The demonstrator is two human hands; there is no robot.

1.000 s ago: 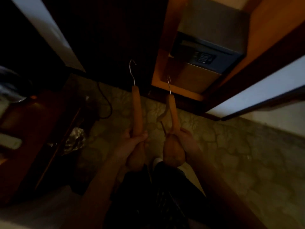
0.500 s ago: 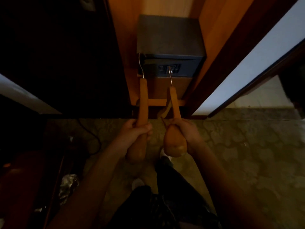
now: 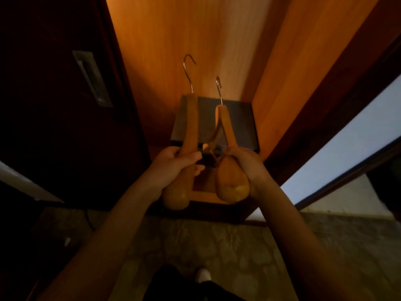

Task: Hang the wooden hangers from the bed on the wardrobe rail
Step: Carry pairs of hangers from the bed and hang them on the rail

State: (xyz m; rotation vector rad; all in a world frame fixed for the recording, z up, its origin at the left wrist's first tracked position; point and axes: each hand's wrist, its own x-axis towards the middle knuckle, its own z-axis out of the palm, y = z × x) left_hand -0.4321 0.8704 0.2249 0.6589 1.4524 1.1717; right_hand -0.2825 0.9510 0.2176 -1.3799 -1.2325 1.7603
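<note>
Gripping one wooden hanger per hand, fingers wrapped round each

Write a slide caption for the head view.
Left hand and right hand hold the left hanger and right hanger, hooks up, before the wardrobe with its dark box.

Smooth glossy wooden hangers with shiny metal hooks; wardrobe satin wood.

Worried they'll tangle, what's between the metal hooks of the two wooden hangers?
Nothing: in the head view the left hanger's silver hook and the right hanger's silver hook stand apart, only the wardrobe's orange wooden back panel behind the gap.
</note>
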